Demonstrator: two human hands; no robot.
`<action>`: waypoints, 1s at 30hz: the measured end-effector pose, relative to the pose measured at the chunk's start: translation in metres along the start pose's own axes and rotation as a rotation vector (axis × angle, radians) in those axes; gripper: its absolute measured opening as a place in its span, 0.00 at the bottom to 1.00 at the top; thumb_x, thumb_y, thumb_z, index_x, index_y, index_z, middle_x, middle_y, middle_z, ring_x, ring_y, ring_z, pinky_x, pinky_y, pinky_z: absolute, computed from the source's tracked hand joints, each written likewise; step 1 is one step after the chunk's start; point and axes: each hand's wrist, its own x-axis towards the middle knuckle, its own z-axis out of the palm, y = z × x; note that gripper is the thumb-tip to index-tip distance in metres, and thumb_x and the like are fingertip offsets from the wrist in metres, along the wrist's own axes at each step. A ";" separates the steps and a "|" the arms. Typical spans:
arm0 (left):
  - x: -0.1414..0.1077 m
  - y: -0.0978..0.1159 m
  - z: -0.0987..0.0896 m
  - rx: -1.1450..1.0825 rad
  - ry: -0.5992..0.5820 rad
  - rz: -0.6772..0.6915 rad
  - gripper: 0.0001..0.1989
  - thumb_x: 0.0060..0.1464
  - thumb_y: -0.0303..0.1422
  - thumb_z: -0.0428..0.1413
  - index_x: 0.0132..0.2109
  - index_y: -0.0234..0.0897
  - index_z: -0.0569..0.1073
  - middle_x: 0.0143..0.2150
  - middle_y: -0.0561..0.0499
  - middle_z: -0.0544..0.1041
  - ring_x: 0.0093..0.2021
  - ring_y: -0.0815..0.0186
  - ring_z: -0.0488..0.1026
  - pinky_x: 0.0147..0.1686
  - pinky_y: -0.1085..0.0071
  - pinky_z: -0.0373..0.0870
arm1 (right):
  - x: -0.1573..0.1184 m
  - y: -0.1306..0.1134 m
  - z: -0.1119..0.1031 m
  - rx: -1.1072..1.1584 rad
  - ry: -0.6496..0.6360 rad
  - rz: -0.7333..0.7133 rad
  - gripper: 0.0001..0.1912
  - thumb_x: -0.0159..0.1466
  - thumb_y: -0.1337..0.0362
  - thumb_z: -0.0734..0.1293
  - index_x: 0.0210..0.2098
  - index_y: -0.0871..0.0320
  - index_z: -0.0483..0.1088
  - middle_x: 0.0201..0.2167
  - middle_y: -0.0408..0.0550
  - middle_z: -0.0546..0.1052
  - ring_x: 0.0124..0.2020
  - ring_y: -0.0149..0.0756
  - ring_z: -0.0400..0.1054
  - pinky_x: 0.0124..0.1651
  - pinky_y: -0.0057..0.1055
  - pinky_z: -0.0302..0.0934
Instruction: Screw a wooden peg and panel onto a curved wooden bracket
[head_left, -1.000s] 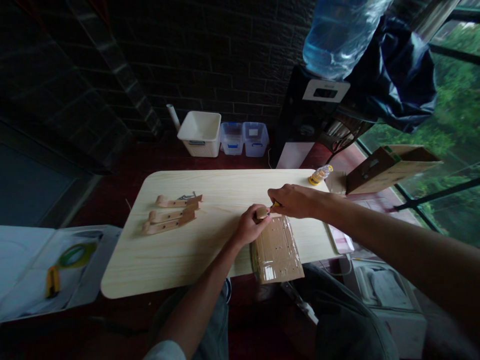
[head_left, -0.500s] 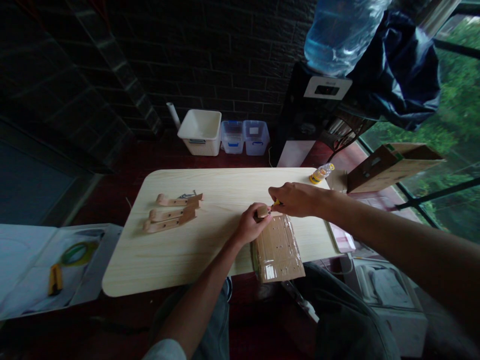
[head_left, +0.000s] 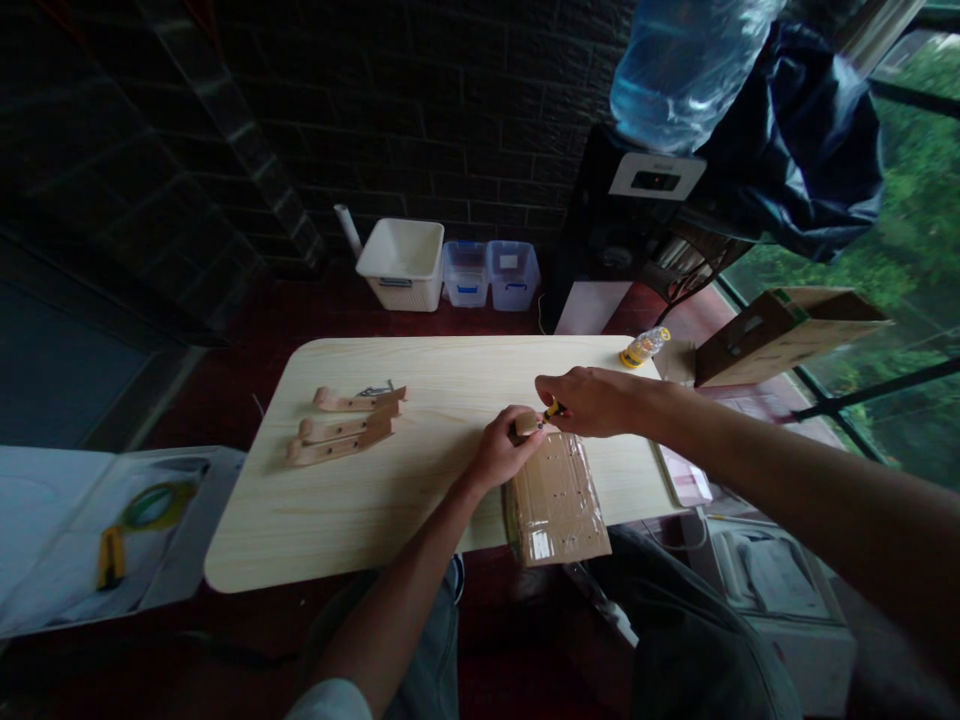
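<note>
My left hand [head_left: 501, 447] is closed around a small wooden piece [head_left: 527, 423], whose rounded end faces up. My right hand [head_left: 594, 402] grips a yellow-and-black handled screwdriver [head_left: 554, 409], its working end at a dark spot on the wood beside my left fingertips. Under and in front of both hands lies a flat cardboard piece [head_left: 564, 495] wrapped in clear tape, dotted with small holes and jutting past the table's near edge. To the left rest several curved wooden pieces [head_left: 337, 452] with dark holes, and small metal parts [head_left: 377, 390] beside the farthest one.
The pale wooden table [head_left: 420, 360] carries a clear bottle with yellow ends [head_left: 643, 347] at its far right corner. Beyond it stand a white bin [head_left: 405, 265], clear boxes [head_left: 512, 280] and a water dispenser [head_left: 592, 250]. An open white case [head_left: 180, 560] is at left.
More of the screwdriver's handle shows below my right hand, which has turned slightly. My left hand stays in place on the wooden piece.
</note>
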 end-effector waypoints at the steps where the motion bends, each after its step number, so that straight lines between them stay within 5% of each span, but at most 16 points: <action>1: 0.000 -0.001 0.000 -0.002 -0.001 0.002 0.11 0.60 0.35 0.64 0.48 0.39 0.76 0.47 0.48 0.82 0.47 0.60 0.79 0.49 0.65 0.76 | 0.000 0.000 0.000 0.004 -0.002 0.000 0.14 0.70 0.60 0.65 0.52 0.58 0.72 0.36 0.53 0.83 0.33 0.37 0.73 0.33 0.34 0.49; 22: -0.001 0.008 -0.002 -0.010 0.029 0.031 0.09 0.58 0.33 0.64 0.45 0.38 0.76 0.46 0.46 0.82 0.47 0.60 0.79 0.50 0.64 0.75 | 0.003 -0.003 0.001 0.021 0.009 0.054 0.11 0.69 0.65 0.66 0.50 0.57 0.74 0.42 0.54 0.83 0.40 0.38 0.75 0.36 0.32 0.51; 30: -0.002 0.005 -0.001 -0.025 0.019 0.039 0.10 0.59 0.34 0.63 0.47 0.39 0.76 0.46 0.47 0.83 0.47 0.60 0.80 0.51 0.63 0.75 | -0.005 -0.007 -0.001 -0.004 0.020 0.074 0.14 0.71 0.58 0.67 0.51 0.59 0.72 0.38 0.53 0.83 0.36 0.38 0.75 0.34 0.32 0.51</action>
